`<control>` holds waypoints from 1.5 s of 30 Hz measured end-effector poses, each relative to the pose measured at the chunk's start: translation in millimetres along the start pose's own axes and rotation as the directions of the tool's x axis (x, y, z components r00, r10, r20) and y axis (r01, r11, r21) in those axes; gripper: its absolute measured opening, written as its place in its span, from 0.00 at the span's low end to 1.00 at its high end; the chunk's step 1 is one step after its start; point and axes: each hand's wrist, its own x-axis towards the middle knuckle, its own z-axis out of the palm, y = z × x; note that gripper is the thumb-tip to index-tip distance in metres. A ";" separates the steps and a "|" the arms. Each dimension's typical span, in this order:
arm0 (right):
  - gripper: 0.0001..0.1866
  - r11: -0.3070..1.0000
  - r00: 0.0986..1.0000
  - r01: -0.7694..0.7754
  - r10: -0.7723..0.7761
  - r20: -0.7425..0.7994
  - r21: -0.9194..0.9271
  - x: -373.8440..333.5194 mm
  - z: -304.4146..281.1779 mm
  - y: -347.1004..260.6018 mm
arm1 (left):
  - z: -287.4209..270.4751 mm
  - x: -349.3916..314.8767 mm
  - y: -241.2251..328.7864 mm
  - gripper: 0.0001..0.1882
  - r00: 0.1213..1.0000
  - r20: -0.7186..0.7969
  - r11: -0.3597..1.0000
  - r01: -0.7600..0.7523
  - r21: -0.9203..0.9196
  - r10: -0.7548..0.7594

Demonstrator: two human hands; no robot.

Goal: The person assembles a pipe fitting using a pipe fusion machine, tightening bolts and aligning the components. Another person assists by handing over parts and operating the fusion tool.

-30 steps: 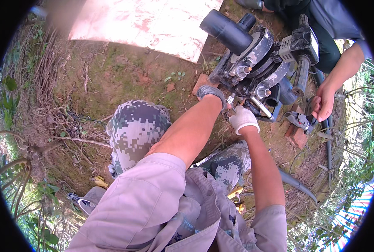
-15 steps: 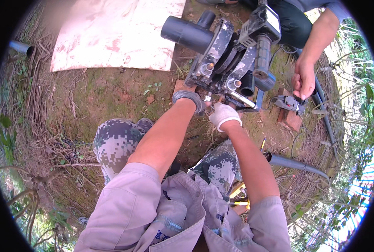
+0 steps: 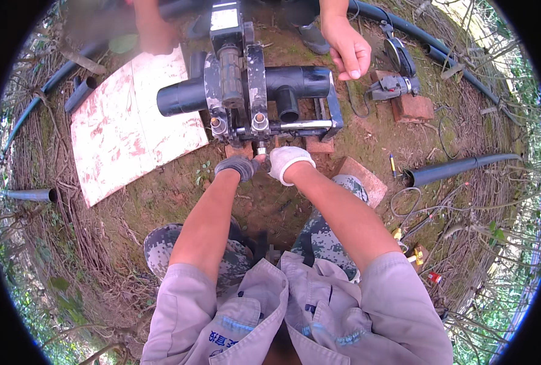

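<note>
A pipe welding machine (image 3: pixel 255 79) with scuffed metal clamps stands in front of me, holding black plastic pipe fittings (image 3: pixel 182 99), one of them a tee (image 3: pixel 288 97). Both my hands meet at a small silver hose fitting (image 3: pixel 261 148) at its near side. My left hand (image 3: pixel 239 166), in a dark grey glove, is closed with the bare thumb against that fitting. Just to its right, my right hand (image 3: pixel 287 162), in a white glove, has its fingers curled inward; whatever they grip is hidden.
A white stained board (image 3: pixel 136 121) lies left. Another person's hand (image 3: pixel 350 52) hangs beyond the machine, near a grey power tool (image 3: pixel 395 88) by a brick (image 3: pixel 411 108). Black pipe (image 3: pixel 459 169), a yellow marker (image 3: pixel 392 165) and cables lie right. A brick (image 3: pixel 361 179) sits by my right knee.
My view has swung, so the machine now appears squarer and farther left. Both hands stay together at the fitting. The other person's hand has lifted away from the power tool.
</note>
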 end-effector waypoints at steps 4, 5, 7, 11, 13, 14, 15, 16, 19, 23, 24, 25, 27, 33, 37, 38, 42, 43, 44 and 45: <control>0.18 0.999 1.000 -0.008 0.009 -0.029 0.031 -2.0 1.2 -1.6 | -0.9 -0.9 -3.6 0.54 1.000 -0.009 0.999 -0.007 0.032 0.007; 0.18 0.999 0.999 -0.015 0.016 -0.034 0.041 -2.3 1.0 -0.3 | -3.6 -4.2 -0.6 0.54 1.000 -0.008 0.999 -0.013 0.044 0.013; 0.19 0.999 0.999 -0.019 0.021 -0.042 0.047 -3.3 2.9 2.9 | -8.1 -11.3 7.3 0.52 1.000 0.001 0.999 0.000 0.042 0.000; 0.20 0.991 0.992 0.038 -0.022 -0.123 0.125 -9.4 3.1 7.7 | -11.8 -18.4 13.2 0.51 0.997 -0.031 0.998 -0.068 0.004 0.068; 0.20 0.977 0.977 0.054 -0.010 -0.212 0.204 -15.6 -0.3 5.8 | -6.6 -13.0 8.1 0.50 0.990 -0.097 0.994 -0.109 -0.018 0.107; 0.21 0.976 0.937 0.091 -0.017 -0.350 0.196 -5.9 17.8 12.1 | 6.3 8.5 -0.3 0.50 0.987 -0.115 0.993 -0.120 -0.025 0.116; 0.20 0.964 0.874 0.144 -0.018 -0.485 0.222 0.3 33.8 17.1 | 18.5 27.0 -7.2 0.50 0.984 -0.127 0.991 -0.127 -0.032 0.122; 0.19 0.908 0.872 0.166 0.047 -0.486 0.385 0.1 34.1 3.0 | 22.7 29.5 -22.0 0.51 0.941 -0.292 0.986 -0.163 0.045 0.169; 0.18 0.629 0.823 0.178 0.327 -0.465 0.757 -2.6 54.7 26.8 | 4.3 3.5 2.5 0.50 0.955 -0.229 0.982 -0.190 0.012 0.188; 0.17 -0.169 0.859 0.385 0.427 -0.284 0.907 15.1 78.4 56.4 | 9.6 11.3 -4.0 0.46 0.956 -0.220 0.978 -0.166 0.131 0.191; 0.18 -0.250 0.882 0.358 0.407 -0.238 0.900 6.3 68.6 55.9 | 13.1 19.6 -10.6 0.46 0.952 -0.234 0.975 -0.169 0.147 0.200; 0.19 -0.311 0.879 0.345 0.439 -0.188 0.886 9.9 69.6 55.7 | 18.4 26.8 -17.8 0.45 0.948 -0.243 0.972 -0.170 0.162 0.207; 0.19 -0.386 0.888 0.359 0.422 -0.184 0.850 15.4 72.8 60.7 | 26.1 40.6 -22.1 0.44 0.902 -0.342 0.962 -0.221 0.158 0.264; 0.22 -0.603 0.928 0.367 0.285 -0.239 0.708 27.2 113.5 81.9 | 4.5 7.4 -2.2 0.55 0.981 -0.120 0.977 -0.167 -0.132 0.151; 0.23 -0.735 0.933 0.340 0.341 -0.112 0.587 40.5 132.4 80.1 | 21.9 30.0 -12.0 0.47 0.935 -0.293 0.979 -0.174 0.104 0.198; 0.22 -0.723 0.924 0.363 0.359 -0.129 0.588 42.2 135.4 78.2 | 20.5 24.9 -9.5 0.46 0.942 -0.278 0.980 -0.163 0.114 0.189; 0.21 -0.694 0.892 0.440 0.409 -0.191 0.570 42.4 133.9 63.2 | 16.0 8.8 -6.0 0.49 0.937 -0.297 0.981 -0.156 0.112 0.183; 0.21 -0.692 0.885 0.456 0.419 -0.204 0.560 40.2 129.4 60.6 | 12.8 5.1 -5.3 0.48 0.933 -0.302 0.979 -0.164 0.119 0.193; 0.21 -0.724 0.887 0.447 0.436 -0.154 0.525 39.3 127.2 61.7 | 10.3 0.8 -3.3 0.48 0.947 -0.267 0.983 -0.160 0.089 0.178; 0.21 -0.753 0.886 0.441 0.452 -0.104 0.489 38.2 124.5 64.2 | 7.8 -2.7 -0.3 0.47 0.959 -0.231 0.986 -0.157 0.058 0.166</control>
